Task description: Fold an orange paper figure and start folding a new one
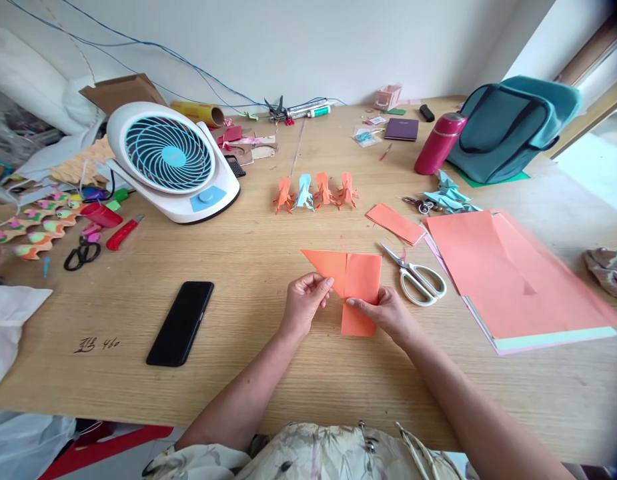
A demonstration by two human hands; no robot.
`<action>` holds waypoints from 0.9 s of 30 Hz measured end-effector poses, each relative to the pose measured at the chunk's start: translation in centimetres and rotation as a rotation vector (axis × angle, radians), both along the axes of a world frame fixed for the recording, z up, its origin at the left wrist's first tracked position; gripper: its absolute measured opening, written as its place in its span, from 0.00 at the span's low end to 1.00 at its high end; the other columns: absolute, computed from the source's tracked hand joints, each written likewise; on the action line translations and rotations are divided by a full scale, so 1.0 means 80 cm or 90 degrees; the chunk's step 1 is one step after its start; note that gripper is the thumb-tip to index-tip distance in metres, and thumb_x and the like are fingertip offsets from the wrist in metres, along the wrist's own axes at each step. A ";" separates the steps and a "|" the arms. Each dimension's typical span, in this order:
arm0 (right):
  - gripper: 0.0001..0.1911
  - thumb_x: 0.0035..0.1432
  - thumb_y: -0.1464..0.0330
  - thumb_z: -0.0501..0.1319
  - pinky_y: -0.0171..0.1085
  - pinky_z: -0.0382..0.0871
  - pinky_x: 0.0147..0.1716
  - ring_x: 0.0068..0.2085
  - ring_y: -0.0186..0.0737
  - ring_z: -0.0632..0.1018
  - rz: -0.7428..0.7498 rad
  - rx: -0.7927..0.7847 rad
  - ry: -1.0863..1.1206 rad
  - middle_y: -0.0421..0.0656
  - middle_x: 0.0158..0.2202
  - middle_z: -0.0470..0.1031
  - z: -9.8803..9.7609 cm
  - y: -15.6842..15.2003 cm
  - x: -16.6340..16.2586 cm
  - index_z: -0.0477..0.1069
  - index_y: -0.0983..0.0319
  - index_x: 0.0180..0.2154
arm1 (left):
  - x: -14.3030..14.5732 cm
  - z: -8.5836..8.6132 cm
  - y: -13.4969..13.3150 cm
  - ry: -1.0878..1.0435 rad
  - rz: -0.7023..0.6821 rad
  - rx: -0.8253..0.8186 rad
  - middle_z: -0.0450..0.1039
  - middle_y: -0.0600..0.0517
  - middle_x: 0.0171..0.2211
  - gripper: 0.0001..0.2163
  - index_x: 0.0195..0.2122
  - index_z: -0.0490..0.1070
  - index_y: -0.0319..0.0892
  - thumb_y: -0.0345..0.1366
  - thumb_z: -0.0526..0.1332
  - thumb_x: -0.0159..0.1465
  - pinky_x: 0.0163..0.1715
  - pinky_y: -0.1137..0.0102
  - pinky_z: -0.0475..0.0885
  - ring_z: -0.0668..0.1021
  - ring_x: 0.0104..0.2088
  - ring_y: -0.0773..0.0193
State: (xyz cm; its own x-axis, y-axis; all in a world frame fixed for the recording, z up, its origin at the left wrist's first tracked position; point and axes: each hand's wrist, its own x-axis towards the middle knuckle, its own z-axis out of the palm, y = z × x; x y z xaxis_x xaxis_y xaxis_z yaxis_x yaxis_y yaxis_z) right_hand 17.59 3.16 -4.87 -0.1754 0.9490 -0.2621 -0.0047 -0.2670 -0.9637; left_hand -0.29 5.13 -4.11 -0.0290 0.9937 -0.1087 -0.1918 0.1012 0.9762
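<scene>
Between my hands is a partly folded sheet of orange paper (363, 277), with a pointed flap sticking out to the left and a rectangular part on the right. My left hand (308, 300) pinches the edge of the flap between thumb and fingers. On the other side, my right hand (385, 310) grips the right edge, its thumb lying on top. White-handled scissors (421, 283) lie just right of my right hand. Beyond the paper stand several folded paper figures in a row, orange ones (324, 189) and a light blue one (304, 192).
A black phone (181, 323) lies left of my arms, and a white fan (173, 160) stands behind it. Orange strips (395, 223) and a stack of coloured sheets (518, 267) are at right. Farther back stand a pink bottle (441, 143) and a teal bag (508, 130).
</scene>
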 end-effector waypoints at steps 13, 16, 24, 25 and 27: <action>0.17 0.45 0.58 0.73 0.35 0.63 0.26 0.27 0.38 0.73 0.036 0.003 -0.047 0.42 0.25 0.77 0.005 -0.004 0.000 0.76 0.65 0.29 | -0.034 0.013 0.024 -0.054 0.142 0.012 0.66 0.57 0.21 0.13 0.23 0.70 0.39 0.40 0.72 0.51 0.18 0.79 0.59 0.65 0.21 0.75; 0.16 0.47 0.59 0.72 0.34 0.61 0.25 0.27 0.36 0.71 0.055 0.008 -0.051 0.40 0.25 0.75 0.004 -0.005 0.001 0.75 0.65 0.28 | -0.041 0.013 0.028 -0.072 0.165 0.001 0.64 0.58 0.21 0.14 0.23 0.70 0.39 0.40 0.73 0.49 0.17 0.80 0.58 0.65 0.22 0.74; 0.20 0.48 0.55 0.70 0.37 0.67 0.28 0.31 0.43 0.76 0.010 0.009 -0.063 0.46 0.31 0.80 -0.001 -0.003 0.000 0.78 0.67 0.34 | -0.031 0.013 0.019 -0.133 0.000 -0.055 0.70 0.55 0.29 0.19 0.34 0.73 0.42 0.51 0.72 0.52 0.20 0.79 0.64 0.70 0.26 0.72; 0.21 0.49 0.55 0.70 0.37 0.69 0.30 0.32 0.44 0.77 0.004 0.015 -0.055 0.47 0.32 0.81 -0.001 -0.003 -0.001 0.78 0.67 0.36 | -0.024 0.011 0.014 -0.117 -0.062 -0.073 0.71 0.54 0.29 0.20 0.34 0.74 0.41 0.51 0.72 0.51 0.21 0.78 0.65 0.71 0.26 0.71; 0.22 0.50 0.55 0.70 0.38 0.71 0.32 0.34 0.45 0.78 0.021 0.032 -0.040 0.47 0.35 0.82 0.000 -0.004 -0.002 0.79 0.67 0.38 | -0.009 0.007 0.003 -0.080 -0.137 -0.099 0.74 0.52 0.27 0.19 0.31 0.76 0.38 0.46 0.76 0.46 0.22 0.76 0.66 0.72 0.26 0.69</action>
